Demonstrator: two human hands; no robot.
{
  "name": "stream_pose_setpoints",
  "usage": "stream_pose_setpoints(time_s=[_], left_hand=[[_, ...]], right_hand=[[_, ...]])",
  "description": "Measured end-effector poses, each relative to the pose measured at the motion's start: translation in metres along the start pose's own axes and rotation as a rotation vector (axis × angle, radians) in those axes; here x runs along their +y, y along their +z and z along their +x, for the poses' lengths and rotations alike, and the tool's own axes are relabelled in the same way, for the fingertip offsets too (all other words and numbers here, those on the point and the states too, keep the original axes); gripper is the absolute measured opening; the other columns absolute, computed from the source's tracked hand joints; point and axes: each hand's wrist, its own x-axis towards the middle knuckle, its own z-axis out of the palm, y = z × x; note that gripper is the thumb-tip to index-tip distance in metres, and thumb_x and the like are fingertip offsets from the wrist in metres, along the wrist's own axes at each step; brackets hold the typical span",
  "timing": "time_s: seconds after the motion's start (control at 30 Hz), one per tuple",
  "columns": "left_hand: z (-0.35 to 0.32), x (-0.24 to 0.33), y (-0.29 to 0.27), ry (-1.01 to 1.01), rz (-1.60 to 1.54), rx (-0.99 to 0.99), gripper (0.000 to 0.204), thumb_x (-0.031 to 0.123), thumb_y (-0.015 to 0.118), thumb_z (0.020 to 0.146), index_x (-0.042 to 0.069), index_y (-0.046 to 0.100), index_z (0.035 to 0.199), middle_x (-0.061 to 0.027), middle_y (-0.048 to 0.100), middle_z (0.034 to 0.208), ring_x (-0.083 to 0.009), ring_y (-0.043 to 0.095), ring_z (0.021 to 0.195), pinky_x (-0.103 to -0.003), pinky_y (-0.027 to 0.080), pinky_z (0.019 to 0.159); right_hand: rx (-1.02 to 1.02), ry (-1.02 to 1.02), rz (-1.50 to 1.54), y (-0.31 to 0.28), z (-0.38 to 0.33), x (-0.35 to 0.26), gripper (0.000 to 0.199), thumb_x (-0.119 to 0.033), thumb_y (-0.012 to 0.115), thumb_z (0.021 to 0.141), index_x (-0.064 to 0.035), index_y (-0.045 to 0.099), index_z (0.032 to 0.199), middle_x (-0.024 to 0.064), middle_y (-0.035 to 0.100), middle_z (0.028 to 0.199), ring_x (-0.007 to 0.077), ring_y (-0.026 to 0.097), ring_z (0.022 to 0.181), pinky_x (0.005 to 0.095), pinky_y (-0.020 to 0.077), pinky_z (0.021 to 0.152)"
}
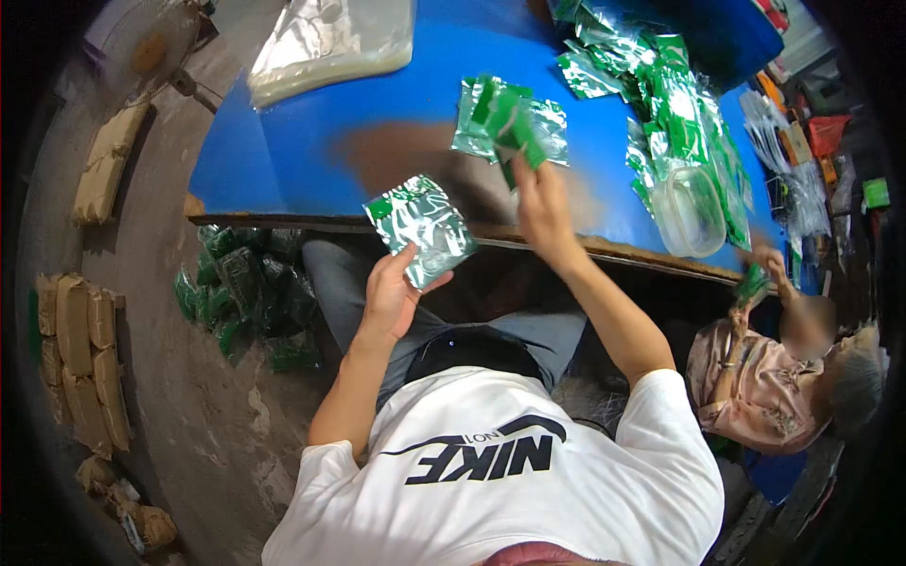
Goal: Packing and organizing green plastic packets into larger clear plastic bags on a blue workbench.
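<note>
My left hand (393, 294) grips a small stack of shiny green-and-clear plastic packets (422, 226) just off the table's near edge, thumb on top. Over the blue table (302, 160), my right hand (547, 209) pinches a green packet (510, 121) that is smeared by motion. Beneath and behind it, more packets (551, 132) lie flat on the tabletop; how many the right hand holds is hidden.
Clear plastic bags (330, 52) lie at the table's far left. A heap of green packets (675, 118) and a clear plastic tub (691, 212) occupy the right side. Bagged green bundles (250, 283) sit on the floor. Another person (755, 377) works at the right.
</note>
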Motion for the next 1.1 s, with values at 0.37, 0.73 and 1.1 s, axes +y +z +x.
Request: stream_pose_setpoints(time_s=[0.37, 0.73, 1.1], left_hand=[[0.002, -0.027, 0.009, 0.077, 0.050, 0.056, 0.026, 0.014, 0.062, 0.097, 0.004, 0.059, 0.120, -0.0060, 0.066, 0.113, -0.0184, 0.066, 0.100, -0.038, 0.059, 0.084], [0.006, -0.015, -0.003, -0.012, 0.123, 0.047, 0.031, 0.007, 0.066, 0.092, 0.004, 0.058, 0.122, -0.0063, 0.066, 0.115, -0.0202, 0.067, 0.101, -0.038, 0.060, 0.082], [0.011, -0.031, 0.008, -0.065, 0.098, 0.041, 0.031, 0.006, 0.068, 0.091, 0.003, 0.060, 0.121, -0.0067, 0.066, 0.117, -0.0205, 0.065, 0.105, -0.040, 0.059, 0.086]], right_hand=[[-0.106, -0.307, -0.306, 0.002, 0.029, 0.011, 0.042, -0.034, 0.053, 0.098, -0.0045, 0.059, 0.128, 0.0222, 0.062, 0.125, 0.0404, 0.057, 0.117, 0.0444, 0.0445, 0.101], [-0.480, -0.247, -0.270, -0.040, 0.010, 0.024, 0.051, -0.033, 0.056, 0.096, -0.0028, 0.051, 0.137, 0.0199, 0.051, 0.142, 0.0374, 0.047, 0.132, 0.0478, 0.0329, 0.113], [-0.341, -0.225, -0.324, -0.021, -0.006, 0.034, 0.034, -0.028, 0.057, 0.094, -0.0014, 0.057, 0.116, 0.0200, 0.063, 0.106, 0.0422, 0.060, 0.093, 0.0531, 0.0443, 0.092]])
